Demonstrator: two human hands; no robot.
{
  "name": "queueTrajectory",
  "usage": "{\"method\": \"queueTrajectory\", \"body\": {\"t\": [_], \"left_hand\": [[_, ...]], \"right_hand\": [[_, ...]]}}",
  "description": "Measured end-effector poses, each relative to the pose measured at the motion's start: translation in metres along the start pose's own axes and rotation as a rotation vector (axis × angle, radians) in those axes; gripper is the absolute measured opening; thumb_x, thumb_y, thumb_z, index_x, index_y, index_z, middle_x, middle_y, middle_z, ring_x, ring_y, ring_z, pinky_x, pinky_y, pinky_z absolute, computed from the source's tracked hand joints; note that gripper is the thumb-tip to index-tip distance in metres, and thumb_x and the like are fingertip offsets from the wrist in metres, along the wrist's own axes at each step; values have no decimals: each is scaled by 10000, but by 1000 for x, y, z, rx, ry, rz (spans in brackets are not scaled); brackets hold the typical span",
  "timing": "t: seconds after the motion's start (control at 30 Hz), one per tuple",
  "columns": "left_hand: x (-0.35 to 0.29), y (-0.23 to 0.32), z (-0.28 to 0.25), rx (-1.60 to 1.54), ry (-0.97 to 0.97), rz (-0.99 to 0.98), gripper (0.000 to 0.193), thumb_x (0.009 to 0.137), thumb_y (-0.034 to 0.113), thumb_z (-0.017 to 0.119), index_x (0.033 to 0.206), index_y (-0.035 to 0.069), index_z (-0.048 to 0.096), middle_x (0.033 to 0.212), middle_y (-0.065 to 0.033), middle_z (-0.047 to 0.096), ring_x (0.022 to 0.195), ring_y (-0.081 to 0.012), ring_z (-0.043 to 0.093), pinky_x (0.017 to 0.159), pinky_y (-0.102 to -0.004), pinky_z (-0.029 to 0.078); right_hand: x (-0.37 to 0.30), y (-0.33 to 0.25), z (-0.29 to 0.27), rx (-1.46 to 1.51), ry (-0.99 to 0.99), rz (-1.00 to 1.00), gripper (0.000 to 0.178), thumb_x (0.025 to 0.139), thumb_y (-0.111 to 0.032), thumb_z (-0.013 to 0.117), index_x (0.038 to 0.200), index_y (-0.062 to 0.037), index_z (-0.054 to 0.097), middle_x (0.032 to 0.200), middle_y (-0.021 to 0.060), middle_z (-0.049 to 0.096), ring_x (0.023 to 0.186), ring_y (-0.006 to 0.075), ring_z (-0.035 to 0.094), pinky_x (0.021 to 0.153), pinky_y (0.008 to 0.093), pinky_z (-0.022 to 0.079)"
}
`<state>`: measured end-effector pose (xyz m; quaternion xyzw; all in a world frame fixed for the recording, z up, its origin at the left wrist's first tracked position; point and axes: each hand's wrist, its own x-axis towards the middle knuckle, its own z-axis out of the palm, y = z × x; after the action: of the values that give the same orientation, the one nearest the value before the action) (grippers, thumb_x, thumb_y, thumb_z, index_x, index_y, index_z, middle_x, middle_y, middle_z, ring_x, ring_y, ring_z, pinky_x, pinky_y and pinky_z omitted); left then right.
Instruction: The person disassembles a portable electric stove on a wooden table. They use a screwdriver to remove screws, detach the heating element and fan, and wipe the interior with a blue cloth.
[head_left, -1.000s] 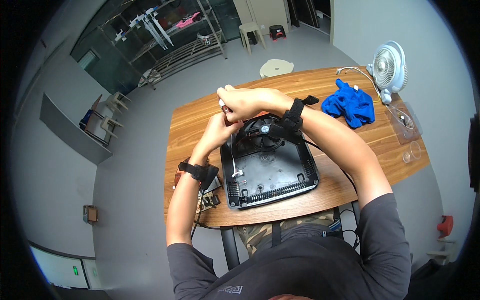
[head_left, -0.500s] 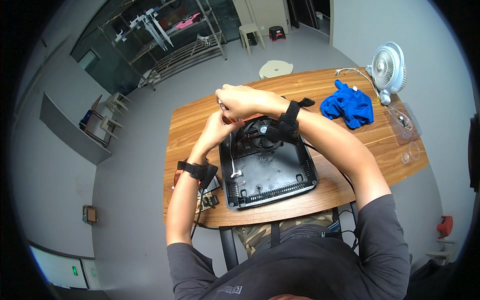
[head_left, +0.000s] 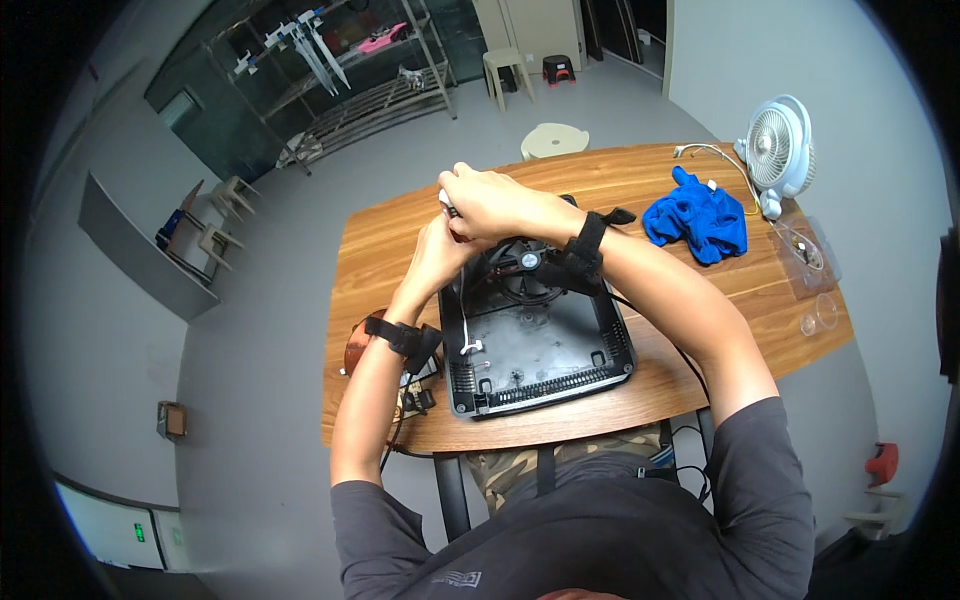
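Note:
A black plastic appliance housing (head_left: 530,345) lies open side up on the wooden table in front of me. A round black fan (head_left: 530,285) sits in its far half, and a white wire with a plug (head_left: 471,347) runs along the left wall. Over the far left corner my right hand (head_left: 495,205) is closed around a small object with a white-and-dark end (head_left: 447,203), mostly hidden by the fingers. Just below it my left hand (head_left: 440,255) is closed, its fingertips tucked behind the right hand; what they grip is hidden.
Beside my left forearm lie a copper-coloured round coil (head_left: 357,348) and a circuit board (head_left: 412,402). A blue cloth (head_left: 697,217), a white desk fan (head_left: 778,145) and a clear plastic tray with small parts (head_left: 805,255) are on the right. A stool (head_left: 555,140) stands beyond the table.
My right hand has shifted slightly and its fingers are turned differently around the small object. My left hand has moved a little right and up, closer in against it. The housing stays put.

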<state>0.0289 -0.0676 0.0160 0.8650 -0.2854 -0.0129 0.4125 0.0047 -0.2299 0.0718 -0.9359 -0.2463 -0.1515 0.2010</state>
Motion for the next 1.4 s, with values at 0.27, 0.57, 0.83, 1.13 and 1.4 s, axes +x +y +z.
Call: {"method": "queueTrajectory", "body": {"t": [0.27,0.57,0.83,1.13,1.4], "left_hand": [[4,-6,-14,-154,-114,-28,222,879,178,761,966,-17,700,813,-51,713,747,-117,645,693,-293,524],[0,-1,-6,-17,15,70,375,816,177,837,1062,-42,658,870,-99,737,778,-169,686,728,-340,552],[0,-12,-10,-32,-74,-11,232,844,187,816,923,-15,734,873,-65,751,809,-125,667,730,-331,536],[2,-13,-9,-211,-93,-7,253,835,197,828,930,-17,731,896,-70,751,836,-119,679,741,-317,536],[0,2,-10,104,-37,12,388,815,234,835,1063,-15,671,880,-98,736,806,-163,686,764,-336,546]], "right_hand": [[-7,-12,-10,24,28,78,453,824,-233,752,1125,36,547,1069,244,608,951,467,659,822,519,541],[3,-2,2,14,34,91,432,837,-212,711,1162,27,558,1079,244,625,936,457,665,849,519,540],[-6,-18,-5,4,101,126,439,816,-233,738,1136,25,586,1084,259,638,975,435,672,855,510,543],[3,-4,-12,96,-81,151,429,805,-229,760,1103,36,600,1040,258,675,1013,428,678,852,491,550],[-3,-2,5,34,148,96,462,740,-218,790,1065,57,609,1044,292,673,953,448,693,804,509,569]]}}
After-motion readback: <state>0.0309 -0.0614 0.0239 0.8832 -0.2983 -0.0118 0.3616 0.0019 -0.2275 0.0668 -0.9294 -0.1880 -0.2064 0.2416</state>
